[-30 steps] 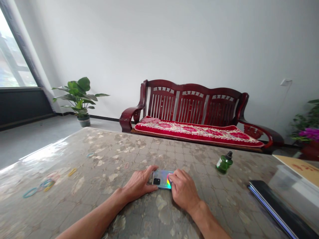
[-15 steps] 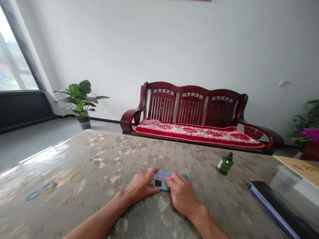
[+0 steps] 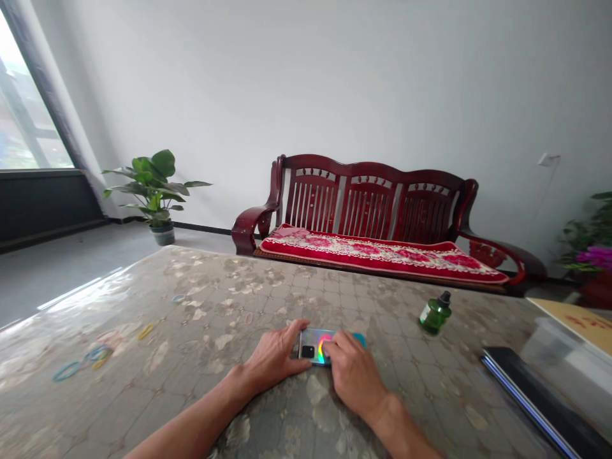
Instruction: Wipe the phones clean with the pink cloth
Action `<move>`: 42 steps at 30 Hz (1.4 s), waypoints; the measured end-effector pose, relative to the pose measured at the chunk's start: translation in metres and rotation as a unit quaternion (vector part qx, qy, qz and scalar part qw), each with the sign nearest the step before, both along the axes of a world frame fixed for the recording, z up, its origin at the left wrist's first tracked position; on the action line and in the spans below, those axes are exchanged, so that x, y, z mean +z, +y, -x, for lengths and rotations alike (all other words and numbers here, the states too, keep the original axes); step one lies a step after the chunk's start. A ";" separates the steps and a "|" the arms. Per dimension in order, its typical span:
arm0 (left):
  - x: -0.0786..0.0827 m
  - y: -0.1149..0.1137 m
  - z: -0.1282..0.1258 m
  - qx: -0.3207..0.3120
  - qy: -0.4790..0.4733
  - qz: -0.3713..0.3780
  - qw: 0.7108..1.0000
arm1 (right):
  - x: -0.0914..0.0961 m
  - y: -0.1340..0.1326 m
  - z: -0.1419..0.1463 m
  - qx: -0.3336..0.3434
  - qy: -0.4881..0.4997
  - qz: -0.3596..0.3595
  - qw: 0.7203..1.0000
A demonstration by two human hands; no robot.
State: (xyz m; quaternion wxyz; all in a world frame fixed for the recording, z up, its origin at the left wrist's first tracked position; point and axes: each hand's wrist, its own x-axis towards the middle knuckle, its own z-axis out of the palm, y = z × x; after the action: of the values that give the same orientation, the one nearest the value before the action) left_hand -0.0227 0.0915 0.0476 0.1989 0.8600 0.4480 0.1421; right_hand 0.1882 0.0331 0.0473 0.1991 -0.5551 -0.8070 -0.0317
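Observation:
A shiny, rainbow-backed phone (image 3: 315,340) lies face down on the patterned table (image 3: 201,357), camera block toward me. My left hand (image 3: 275,355) grips its left end between thumb and fingers. My right hand (image 3: 351,373) covers its right part, fingers curled over the back; a pink rubber band (image 3: 324,341) seems to loop under the fingertips. A teal edge of the phone shows past my right hand.
Several coloured rubber bands (image 3: 93,357) lie scattered on the table's left. A small green bottle (image 3: 434,313) stands at the right. A dark flat device (image 3: 535,398) and a clear box (image 3: 564,357) are at the right edge. A red wooden bench (image 3: 377,223) stands beyond.
Both hands and the phone have stayed in nearly the same spot; the right fingers shifted slightly over the phone's back. The camera view tilted a little.

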 end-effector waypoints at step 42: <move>0.003 0.001 0.002 -0.056 0.041 -0.049 0.996 | 0.000 -0.024 -0.034 -0.041 -0.022 -0.031 0.998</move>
State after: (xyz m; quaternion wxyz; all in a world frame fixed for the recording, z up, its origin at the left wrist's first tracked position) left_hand -0.0244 0.0922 0.0505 0.1455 0.8976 0.3990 0.1175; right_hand 0.2218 0.0094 0.0473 0.1969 -0.5805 -0.7863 -0.0774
